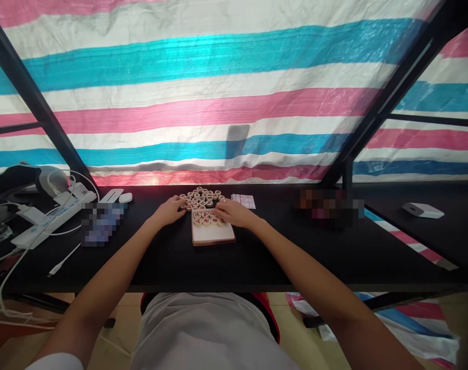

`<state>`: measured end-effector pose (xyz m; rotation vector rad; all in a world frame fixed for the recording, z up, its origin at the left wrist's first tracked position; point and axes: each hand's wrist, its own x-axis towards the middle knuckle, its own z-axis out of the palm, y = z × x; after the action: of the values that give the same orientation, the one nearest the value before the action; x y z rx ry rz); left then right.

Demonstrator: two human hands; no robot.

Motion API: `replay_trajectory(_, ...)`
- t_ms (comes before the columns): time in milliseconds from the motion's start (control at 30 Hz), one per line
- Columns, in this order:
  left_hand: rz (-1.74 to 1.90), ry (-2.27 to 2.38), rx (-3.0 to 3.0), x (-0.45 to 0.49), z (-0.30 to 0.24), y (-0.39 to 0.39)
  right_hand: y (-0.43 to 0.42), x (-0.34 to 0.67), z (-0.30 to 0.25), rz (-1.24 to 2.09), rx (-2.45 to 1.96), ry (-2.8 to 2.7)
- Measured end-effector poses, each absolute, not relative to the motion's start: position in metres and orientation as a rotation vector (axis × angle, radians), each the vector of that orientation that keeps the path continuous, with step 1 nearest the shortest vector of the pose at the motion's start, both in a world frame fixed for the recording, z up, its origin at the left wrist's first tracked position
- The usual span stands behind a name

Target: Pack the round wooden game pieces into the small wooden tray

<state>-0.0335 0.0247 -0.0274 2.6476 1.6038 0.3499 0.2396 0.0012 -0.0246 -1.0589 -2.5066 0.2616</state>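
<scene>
A small wooden box (213,234) with a pale inside lies on the black table (257,257) in front of me. A row of round wooden chess pieces (205,220) sits along its far end. Behind it lies a loose pile of more round pieces (202,197). My left hand (171,209) rests at the pile's left edge, fingers curled onto pieces there. My right hand (230,211) lies over the box's far right corner, fingers bent down on a piece in the row.
A white power strip (51,218) with cables, a white mouse (125,197) and a dark bag sit at the left. A folded paper (243,201) lies right of the pile. A white box (423,209) sits far right. A striped tarp hangs behind black frame bars.
</scene>
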Motion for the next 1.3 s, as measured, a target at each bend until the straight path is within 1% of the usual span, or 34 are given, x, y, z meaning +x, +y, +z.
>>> replay_trajectory(333, 0.216, 1.813, 2.572, -0.029, -0.017, 0.019, 0.015, 0.25, -0.032, 0.137, -1.078, -2.436)
replay_trajectory(600, 0.178, 1.803, 2.595, -0.026, -0.016, 0.016, 0.018, 0.253, -0.035, 0.094, -1.1, -2.384)
replay_trajectory(800, 0.133, 1.8, 2.58, -0.026, -0.012, 0.015, 0.021, 0.253, -0.039, 0.176, -1.138, -2.433)
replay_trajectory(900, 0.228, 1.798, 2.589, -0.026, -0.006, 0.013, 0.021, 0.253, -0.038, 0.222, -1.18, -2.458)
replay_trajectory(1000, 0.457, 1.549, 2.662, -0.02, 0.002, 0.004, 0.02, 0.255, -0.034, 0.301, -1.172, -2.471)
replay_trajectory(1067, 0.515, 1.294, 2.69, -0.011, 0.005, -0.005, 0.017, 0.257, -0.03, 0.407, -1.157, -2.45)
replay_trajectory(1200, 0.42, 0.978, 2.721, 0.007, 0.006, -0.023, 0.012, 0.262, -0.023, 0.659, -1.132, -2.454)
replay_trajectory(1300, 0.289, 0.888, 2.718, 0.013, 0.004, -0.029, 0.011, 0.263, -0.021, 0.724, -1.137, -2.478)
